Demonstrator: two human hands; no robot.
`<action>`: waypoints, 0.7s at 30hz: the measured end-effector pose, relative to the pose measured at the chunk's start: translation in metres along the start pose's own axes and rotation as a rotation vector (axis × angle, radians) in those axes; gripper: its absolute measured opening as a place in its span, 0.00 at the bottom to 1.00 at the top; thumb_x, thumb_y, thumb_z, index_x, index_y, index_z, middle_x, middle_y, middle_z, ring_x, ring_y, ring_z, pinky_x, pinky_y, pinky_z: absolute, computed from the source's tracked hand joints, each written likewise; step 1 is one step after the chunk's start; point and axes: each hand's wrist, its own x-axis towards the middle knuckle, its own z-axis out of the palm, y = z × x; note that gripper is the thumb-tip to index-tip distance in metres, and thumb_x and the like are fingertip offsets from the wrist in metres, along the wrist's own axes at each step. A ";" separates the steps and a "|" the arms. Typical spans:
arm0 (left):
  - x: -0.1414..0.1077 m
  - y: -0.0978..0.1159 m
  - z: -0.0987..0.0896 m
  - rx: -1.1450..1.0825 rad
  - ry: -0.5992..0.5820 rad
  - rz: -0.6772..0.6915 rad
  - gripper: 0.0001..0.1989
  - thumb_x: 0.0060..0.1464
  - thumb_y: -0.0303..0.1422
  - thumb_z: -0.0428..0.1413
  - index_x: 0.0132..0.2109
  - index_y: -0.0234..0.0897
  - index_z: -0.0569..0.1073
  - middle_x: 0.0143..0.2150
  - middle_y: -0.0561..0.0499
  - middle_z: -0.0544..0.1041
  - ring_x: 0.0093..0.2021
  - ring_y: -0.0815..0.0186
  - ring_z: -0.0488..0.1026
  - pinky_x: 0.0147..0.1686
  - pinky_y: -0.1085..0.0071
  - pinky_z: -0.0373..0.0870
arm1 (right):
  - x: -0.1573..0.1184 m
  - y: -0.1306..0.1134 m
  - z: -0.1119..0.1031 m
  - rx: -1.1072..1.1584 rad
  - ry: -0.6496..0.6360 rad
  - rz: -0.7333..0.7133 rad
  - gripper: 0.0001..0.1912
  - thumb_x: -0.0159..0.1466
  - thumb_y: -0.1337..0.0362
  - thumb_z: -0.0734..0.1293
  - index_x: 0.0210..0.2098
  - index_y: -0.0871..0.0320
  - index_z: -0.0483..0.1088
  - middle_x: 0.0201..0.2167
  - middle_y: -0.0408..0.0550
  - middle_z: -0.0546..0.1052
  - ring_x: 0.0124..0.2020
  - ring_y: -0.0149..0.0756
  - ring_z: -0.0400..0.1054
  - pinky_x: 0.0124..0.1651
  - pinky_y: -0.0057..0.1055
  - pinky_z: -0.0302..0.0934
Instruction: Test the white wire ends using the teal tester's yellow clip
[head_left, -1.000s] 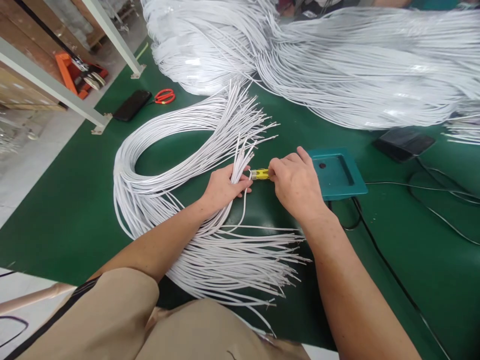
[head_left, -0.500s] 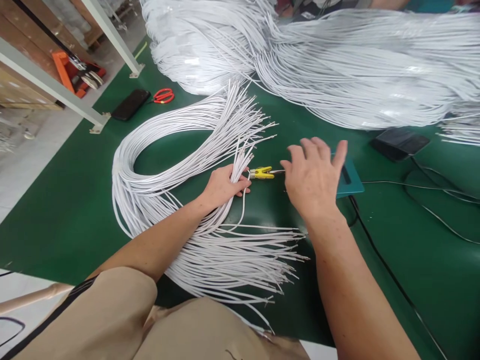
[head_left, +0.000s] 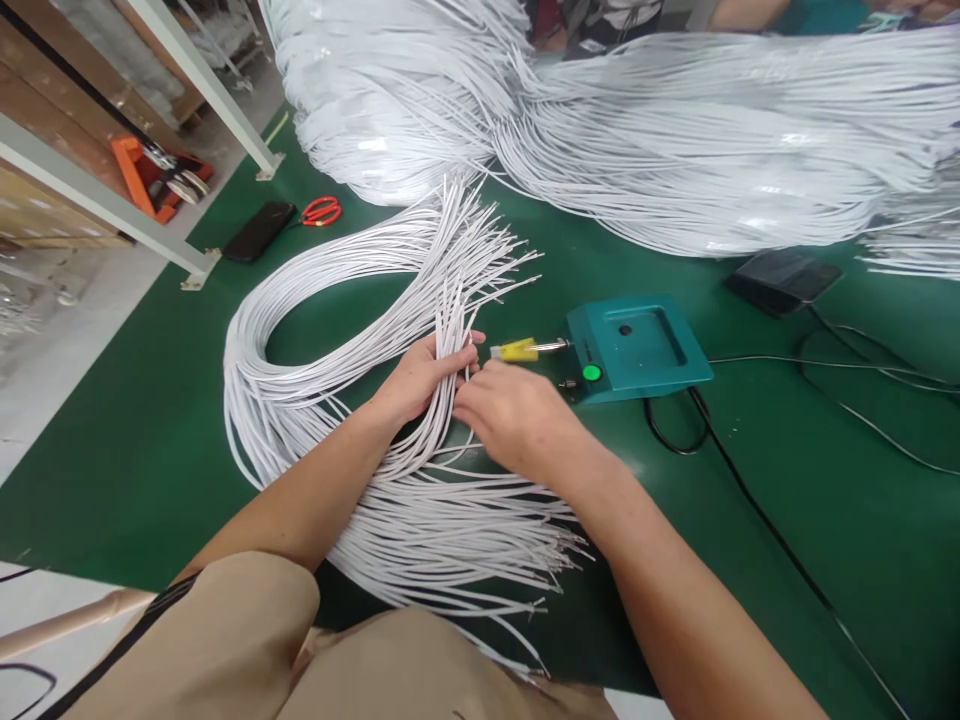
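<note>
My left hand [head_left: 417,382] is closed around a small bunch of white wires [head_left: 448,325], their ends sticking up above the thumb. Close against it on the right, my right hand [head_left: 523,415] has its fingers pinched together on a single white wire; the fingertips are partly hidden. Just beyond the right knuckles, a yellow clip [head_left: 517,350] sits on a metal stem. That stem comes out of a teal tester box [head_left: 682,370] with a lit green button. A looped bundle of white wires [head_left: 251,350] lies on the table, with more loose ends spread below my hands.
A large heap of white wires [head_left: 697,140] covers the table's far side. Red-handled scissors [head_left: 321,211] and a black phone [head_left: 260,231] lie at the back left. A black box [head_left: 784,280] and cables are at the right. Part of another person shows at the top.
My right hand has moved left and down from in front of the teal box to my left hand, its fingers closing. The wire has come away from the yellow clip.
</note>
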 end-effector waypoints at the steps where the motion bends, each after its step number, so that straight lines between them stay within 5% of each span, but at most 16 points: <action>1: 0.000 0.000 -0.001 -0.008 0.004 -0.015 0.21 0.44 0.40 0.65 0.44 0.33 0.76 0.30 0.53 0.74 0.28 0.73 0.71 0.30 0.76 0.68 | 0.001 -0.007 0.004 -0.009 -0.043 -0.037 0.13 0.66 0.70 0.58 0.34 0.61 0.74 0.34 0.52 0.77 0.39 0.40 0.67 0.46 0.35 0.59; 6: 0.001 -0.001 -0.002 0.053 0.045 -0.015 0.23 0.39 0.39 0.68 0.43 0.33 0.77 0.31 0.53 0.76 0.27 0.75 0.69 0.32 0.76 0.67 | -0.001 -0.022 0.016 -0.038 -0.153 0.038 0.10 0.60 0.75 0.60 0.31 0.63 0.73 0.31 0.56 0.77 0.40 0.45 0.69 0.40 0.36 0.59; 12: -0.002 0.000 0.002 0.216 0.052 0.056 0.21 0.44 0.43 0.65 0.42 0.34 0.79 0.36 0.48 0.79 0.38 0.67 0.75 0.41 0.71 0.69 | -0.001 -0.010 -0.003 0.255 -0.417 0.387 0.12 0.63 0.67 0.62 0.24 0.57 0.72 0.23 0.49 0.76 0.25 0.37 0.70 0.27 0.31 0.55; 18: -0.011 0.001 0.010 0.358 0.054 0.110 0.21 0.43 0.43 0.66 0.42 0.35 0.79 0.37 0.50 0.80 0.39 0.65 0.75 0.46 0.69 0.68 | 0.004 0.020 -0.007 0.750 0.295 0.796 0.09 0.61 0.57 0.66 0.35 0.56 0.71 0.24 0.41 0.75 0.19 0.28 0.65 0.25 0.28 0.60; 21: -0.016 0.001 0.015 0.371 0.042 0.131 0.18 0.40 0.41 0.67 0.37 0.34 0.76 0.34 0.52 0.78 0.35 0.68 0.73 0.42 0.71 0.68 | 0.004 0.023 -0.005 1.009 0.396 0.813 0.10 0.57 0.57 0.69 0.29 0.58 0.70 0.22 0.40 0.73 0.18 0.27 0.63 0.22 0.27 0.60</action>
